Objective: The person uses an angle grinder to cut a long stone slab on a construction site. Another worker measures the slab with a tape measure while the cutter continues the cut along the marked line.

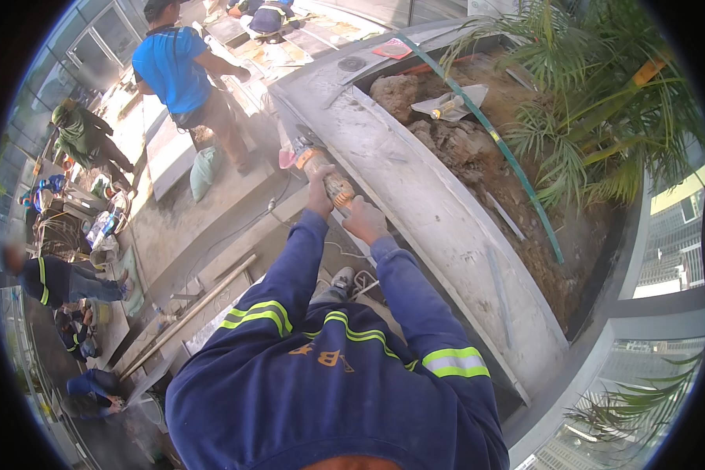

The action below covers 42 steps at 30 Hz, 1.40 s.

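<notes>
A green sack (204, 172) lies on the floor, left of the grey planter wall (415, 196). Both hands, left (319, 196) and right (364, 219), wrap their fingers tight around an orange angle grinder (321, 168) at that wall's edge.

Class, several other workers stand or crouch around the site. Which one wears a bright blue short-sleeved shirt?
The standing person at the upper left, beside the grey curved planter wall. The other workers along the left edge wear dark clothes.
</notes>
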Each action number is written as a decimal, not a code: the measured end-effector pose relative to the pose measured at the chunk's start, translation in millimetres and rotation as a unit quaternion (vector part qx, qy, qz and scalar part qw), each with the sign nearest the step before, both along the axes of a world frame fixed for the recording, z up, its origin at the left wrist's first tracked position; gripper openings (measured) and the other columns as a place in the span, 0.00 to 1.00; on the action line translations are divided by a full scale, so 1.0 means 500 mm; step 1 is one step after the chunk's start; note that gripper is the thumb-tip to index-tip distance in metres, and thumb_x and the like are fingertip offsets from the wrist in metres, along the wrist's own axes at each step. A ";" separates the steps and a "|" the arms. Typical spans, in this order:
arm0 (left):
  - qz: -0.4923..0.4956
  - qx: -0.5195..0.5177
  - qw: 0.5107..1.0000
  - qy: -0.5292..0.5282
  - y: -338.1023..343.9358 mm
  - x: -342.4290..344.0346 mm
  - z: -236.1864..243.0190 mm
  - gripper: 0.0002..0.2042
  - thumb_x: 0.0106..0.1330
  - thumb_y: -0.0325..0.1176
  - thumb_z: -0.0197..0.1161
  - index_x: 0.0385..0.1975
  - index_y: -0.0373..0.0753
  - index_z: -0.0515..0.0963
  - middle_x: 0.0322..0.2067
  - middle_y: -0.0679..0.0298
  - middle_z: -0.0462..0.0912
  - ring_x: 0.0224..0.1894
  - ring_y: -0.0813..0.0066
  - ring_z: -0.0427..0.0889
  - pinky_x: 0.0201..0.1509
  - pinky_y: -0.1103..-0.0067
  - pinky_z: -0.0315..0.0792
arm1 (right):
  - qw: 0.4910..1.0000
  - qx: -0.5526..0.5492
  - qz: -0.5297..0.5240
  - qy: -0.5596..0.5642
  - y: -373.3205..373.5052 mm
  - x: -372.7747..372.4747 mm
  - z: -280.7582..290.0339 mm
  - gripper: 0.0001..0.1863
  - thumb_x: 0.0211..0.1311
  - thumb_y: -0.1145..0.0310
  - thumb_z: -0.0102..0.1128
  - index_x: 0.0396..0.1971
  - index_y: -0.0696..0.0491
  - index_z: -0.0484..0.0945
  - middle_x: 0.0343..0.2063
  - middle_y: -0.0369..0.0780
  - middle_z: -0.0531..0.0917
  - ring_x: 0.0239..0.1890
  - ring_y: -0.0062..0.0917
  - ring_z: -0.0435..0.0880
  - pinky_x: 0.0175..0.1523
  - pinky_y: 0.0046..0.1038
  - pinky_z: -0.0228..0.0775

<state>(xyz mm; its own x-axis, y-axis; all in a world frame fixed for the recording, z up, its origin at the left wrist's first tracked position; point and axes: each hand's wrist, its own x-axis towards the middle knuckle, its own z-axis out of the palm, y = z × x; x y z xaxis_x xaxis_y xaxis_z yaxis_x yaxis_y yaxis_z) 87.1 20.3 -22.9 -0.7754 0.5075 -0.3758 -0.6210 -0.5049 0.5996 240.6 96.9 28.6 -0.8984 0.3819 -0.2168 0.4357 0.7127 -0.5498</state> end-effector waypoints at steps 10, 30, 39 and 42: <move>0.018 -0.026 0.999 -0.009 -0.003 0.048 0.040 0.12 0.58 0.33 0.67 0.39 0.40 0.73 0.30 0.62 0.77 0.28 0.65 0.82 0.34 0.66 0.82 | 1.000 0.001 -0.003 -0.016 -0.002 0.031 0.022 0.24 0.54 0.60 0.69 0.46 0.59 0.73 0.39 0.54 0.88 0.45 0.47 0.89 0.50 0.44 0.81; 0.011 -0.026 0.999 -0.022 -0.002 0.012 0.005 0.13 0.59 0.34 0.67 0.40 0.40 0.74 0.30 0.61 0.77 0.30 0.62 0.82 0.34 0.64 0.81 | 1.000 -0.019 -0.024 -0.001 -0.009 0.024 0.026 0.20 0.56 0.64 0.65 0.45 0.59 0.75 0.39 0.53 0.88 0.45 0.45 0.89 0.51 0.43 0.81; 0.008 -0.021 1.000 -0.020 -0.006 0.051 0.028 0.14 0.58 0.33 0.67 0.41 0.39 0.72 0.32 0.59 0.77 0.31 0.60 0.82 0.36 0.63 0.82 | 0.999 -0.015 -0.028 0.022 -0.012 0.066 0.038 0.19 0.56 0.66 0.64 0.44 0.60 0.76 0.38 0.53 0.88 0.43 0.45 0.89 0.49 0.43 0.82; 0.018 -0.037 0.999 -0.026 -0.004 0.062 0.030 0.15 0.58 0.33 0.67 0.42 0.39 0.72 0.32 0.59 0.76 0.31 0.59 0.82 0.36 0.62 0.82 | 0.999 -0.015 -0.026 0.022 -0.011 0.075 0.041 0.18 0.56 0.66 0.63 0.44 0.60 0.76 0.37 0.53 0.88 0.43 0.46 0.89 0.49 0.43 0.82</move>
